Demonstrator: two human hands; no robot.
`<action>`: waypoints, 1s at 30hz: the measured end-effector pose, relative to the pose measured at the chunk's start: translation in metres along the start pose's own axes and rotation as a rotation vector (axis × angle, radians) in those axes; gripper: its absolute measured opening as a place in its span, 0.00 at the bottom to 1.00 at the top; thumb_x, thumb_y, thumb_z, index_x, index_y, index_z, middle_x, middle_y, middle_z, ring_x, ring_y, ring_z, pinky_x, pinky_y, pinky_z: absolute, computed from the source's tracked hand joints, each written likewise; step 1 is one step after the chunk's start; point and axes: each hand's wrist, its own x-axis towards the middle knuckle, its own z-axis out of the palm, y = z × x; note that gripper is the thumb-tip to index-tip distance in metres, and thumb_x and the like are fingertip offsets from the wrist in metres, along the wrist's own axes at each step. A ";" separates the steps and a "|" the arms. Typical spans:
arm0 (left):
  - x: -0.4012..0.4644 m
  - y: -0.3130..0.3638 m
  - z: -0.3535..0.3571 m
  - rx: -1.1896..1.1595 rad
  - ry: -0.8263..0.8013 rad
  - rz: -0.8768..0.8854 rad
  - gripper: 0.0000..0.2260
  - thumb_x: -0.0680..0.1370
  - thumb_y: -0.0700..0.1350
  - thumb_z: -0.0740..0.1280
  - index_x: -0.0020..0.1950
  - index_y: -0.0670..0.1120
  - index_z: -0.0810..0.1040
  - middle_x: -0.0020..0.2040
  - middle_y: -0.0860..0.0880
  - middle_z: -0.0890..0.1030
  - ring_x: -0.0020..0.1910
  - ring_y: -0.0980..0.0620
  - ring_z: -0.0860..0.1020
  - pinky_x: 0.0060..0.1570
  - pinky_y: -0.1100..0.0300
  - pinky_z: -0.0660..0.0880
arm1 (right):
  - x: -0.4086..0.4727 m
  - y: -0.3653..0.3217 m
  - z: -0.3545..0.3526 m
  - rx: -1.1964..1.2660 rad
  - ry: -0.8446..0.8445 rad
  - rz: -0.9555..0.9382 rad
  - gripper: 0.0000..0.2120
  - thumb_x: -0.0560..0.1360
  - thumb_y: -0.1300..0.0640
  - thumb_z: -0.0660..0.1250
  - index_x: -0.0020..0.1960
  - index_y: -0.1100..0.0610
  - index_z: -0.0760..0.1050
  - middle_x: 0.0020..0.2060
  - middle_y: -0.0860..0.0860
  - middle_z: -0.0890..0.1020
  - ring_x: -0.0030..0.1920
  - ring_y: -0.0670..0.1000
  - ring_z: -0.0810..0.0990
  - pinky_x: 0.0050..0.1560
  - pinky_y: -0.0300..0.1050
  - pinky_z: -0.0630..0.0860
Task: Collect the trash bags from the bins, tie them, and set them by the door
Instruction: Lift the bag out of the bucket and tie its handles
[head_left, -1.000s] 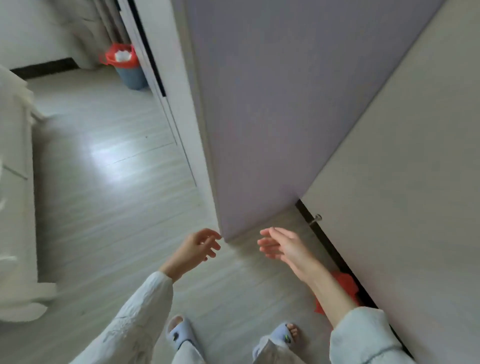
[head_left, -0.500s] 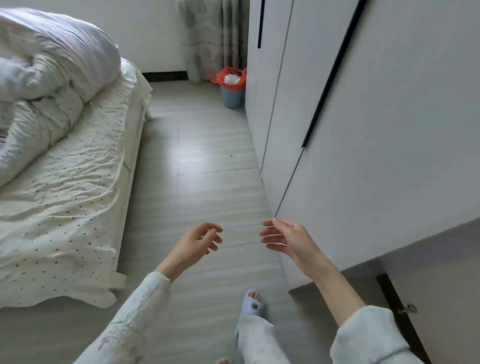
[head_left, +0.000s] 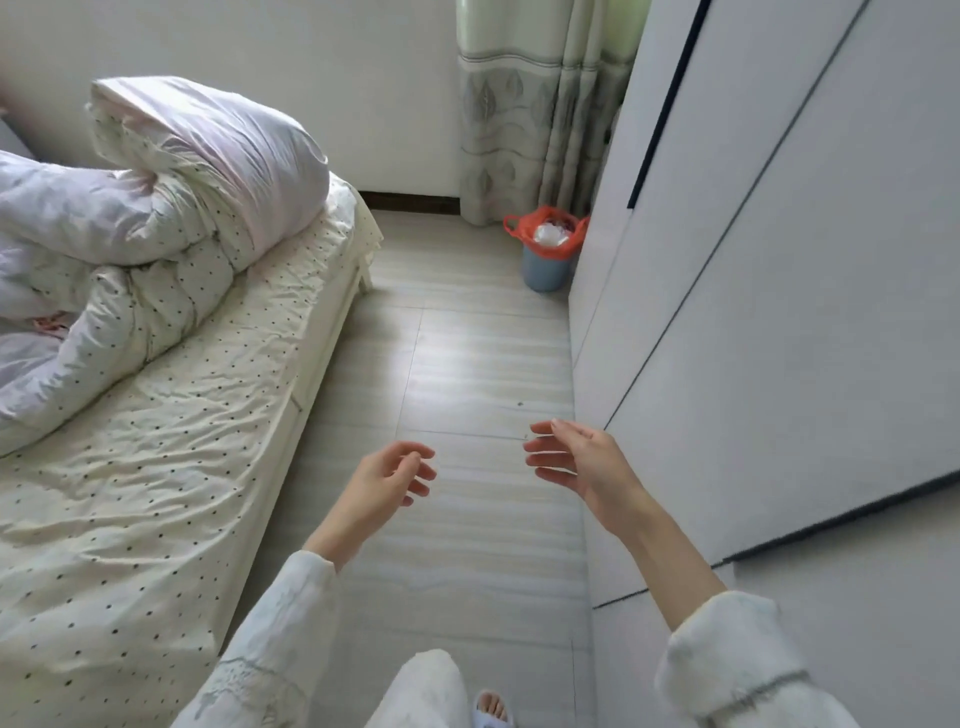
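Note:
A small blue-grey bin (head_left: 545, 269) stands on the floor at the far end of the room, tight against the wardrobe corner and below the curtain. A red trash bag (head_left: 524, 224) lines it, its handles folded over the rim, with white crumpled rubbish (head_left: 551, 235) inside. My left hand (head_left: 387, 479) and my right hand (head_left: 582, 457) hang in front of me over the floor, both empty with fingers loosely apart, well short of the bin.
A bed (head_left: 171, 441) with a dotted sheet and a bunched duvet (head_left: 156, 208) fills the left side. A white wardrobe (head_left: 753, 312) runs along the right. A strip of pale floor (head_left: 467, 374) leads between them to the bin. A patterned curtain (head_left: 524, 114) hangs at the back.
The view has swung from the door and wall into the bedroom, and I have stepped forward along the floor. The bin looks nearer. Both hands stay empty and apart.

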 end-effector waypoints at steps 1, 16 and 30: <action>0.019 0.005 -0.002 -0.006 0.007 -0.008 0.12 0.80 0.39 0.55 0.44 0.51 0.75 0.40 0.49 0.80 0.36 0.52 0.77 0.37 0.61 0.71 | 0.019 -0.008 -0.001 -0.005 -0.010 0.009 0.12 0.81 0.56 0.55 0.49 0.59 0.77 0.40 0.53 0.82 0.40 0.51 0.80 0.45 0.43 0.77; 0.407 0.143 -0.053 -0.002 -0.073 0.018 0.11 0.80 0.39 0.55 0.44 0.50 0.75 0.40 0.49 0.79 0.36 0.53 0.77 0.36 0.63 0.71 | 0.356 -0.197 -0.004 -0.029 0.103 0.013 0.13 0.81 0.56 0.55 0.46 0.58 0.77 0.39 0.53 0.81 0.39 0.51 0.80 0.44 0.42 0.77; 0.746 0.252 -0.025 0.039 -0.144 -0.107 0.11 0.80 0.40 0.55 0.44 0.49 0.75 0.41 0.48 0.79 0.36 0.52 0.77 0.37 0.62 0.70 | 0.676 -0.334 -0.073 0.048 0.170 0.103 0.11 0.80 0.58 0.55 0.50 0.61 0.75 0.38 0.54 0.80 0.38 0.51 0.79 0.41 0.41 0.75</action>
